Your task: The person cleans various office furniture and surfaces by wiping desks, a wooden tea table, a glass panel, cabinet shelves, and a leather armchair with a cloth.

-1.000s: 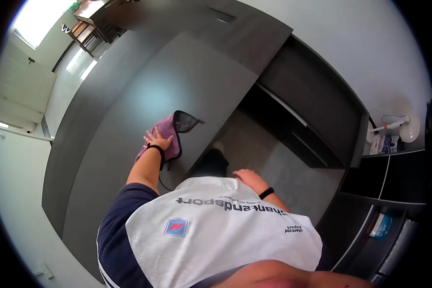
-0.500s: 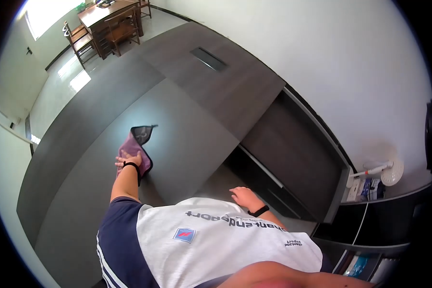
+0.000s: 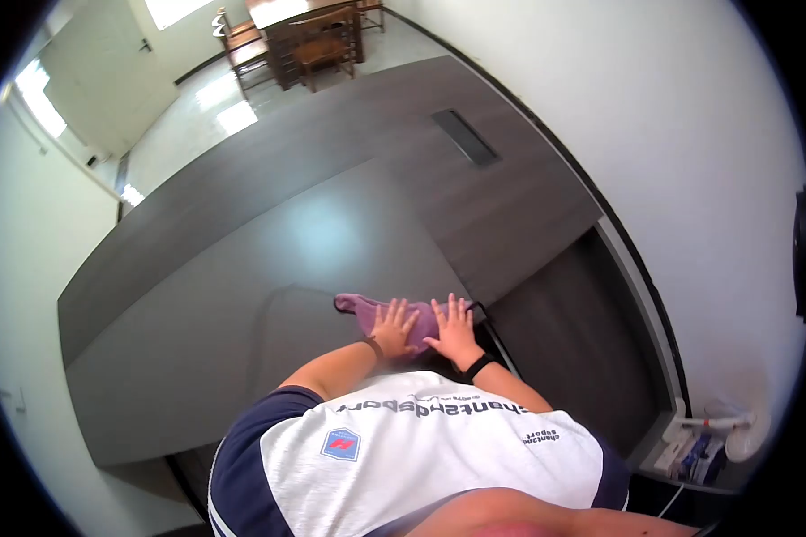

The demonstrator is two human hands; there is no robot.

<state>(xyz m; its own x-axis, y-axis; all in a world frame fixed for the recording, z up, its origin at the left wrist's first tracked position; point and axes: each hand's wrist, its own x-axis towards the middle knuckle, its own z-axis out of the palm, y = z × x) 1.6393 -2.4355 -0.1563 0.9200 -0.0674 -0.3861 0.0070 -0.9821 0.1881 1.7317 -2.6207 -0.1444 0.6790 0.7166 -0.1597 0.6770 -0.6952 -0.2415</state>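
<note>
A purple cloth with a dark edging lies bunched on the grey desk top, close to the desk's near edge. My left hand rests on its middle, fingers spread. Beside it, my right hand lies on the cloth's right part with its fingers stretched out and apart. Both palms face down, and they hide some of the cloth. A faint streak curves across the desk surface to the left of the cloth.
A dark inset cover sits in the desk's far part. To the right, a lower dark side surface runs along the wall. A white fan-like object and small boxes stand at the right. Wooden chairs are beyond the desk.
My left hand and the cloth have moved right and nearer to me across the desk. My right hand has come forward from near my body onto the cloth. The view has shifted.
</note>
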